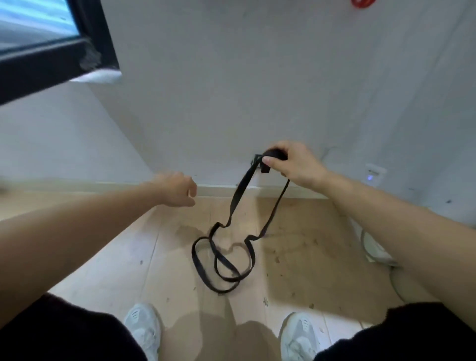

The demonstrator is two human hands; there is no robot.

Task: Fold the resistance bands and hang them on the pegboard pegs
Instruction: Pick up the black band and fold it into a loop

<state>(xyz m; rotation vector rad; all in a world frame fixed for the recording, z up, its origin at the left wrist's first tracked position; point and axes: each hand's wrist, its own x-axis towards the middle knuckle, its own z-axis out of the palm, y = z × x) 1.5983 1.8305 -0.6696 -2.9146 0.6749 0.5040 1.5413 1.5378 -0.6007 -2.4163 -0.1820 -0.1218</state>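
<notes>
A long black resistance band (238, 190) hangs from my right hand (296, 165), which grips its top end at about waist height in front of the white wall. The band's lower part lies in loose loops (221, 260) on the tiled floor. My left hand (177, 189) is to the left of the band, apart from it, with its fingers loosely curled and nothing in it. No pegboard or pegs show in this view.
A dark-framed window (51, 56) fills the upper left. A red object (362, 3) sits on the wall at the top right. A wall socket (373, 174) and a white cable (371, 247) are at the right. My white shoes (144, 327) stand on the beige tiles.
</notes>
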